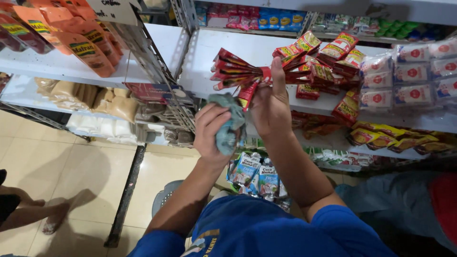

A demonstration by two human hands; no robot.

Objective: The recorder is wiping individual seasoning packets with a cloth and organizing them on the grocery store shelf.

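A: From your head camera, what's your right hand [270,102] doing?

B: It's clamped around the middle of a bunch of red sachets [236,72], lifted in front of the white shelf [204,62].

A: And your left hand [213,135]?

B: Fisted on a crumpled grey-blue cloth [232,124], just below the sachets, touching their lower ends.
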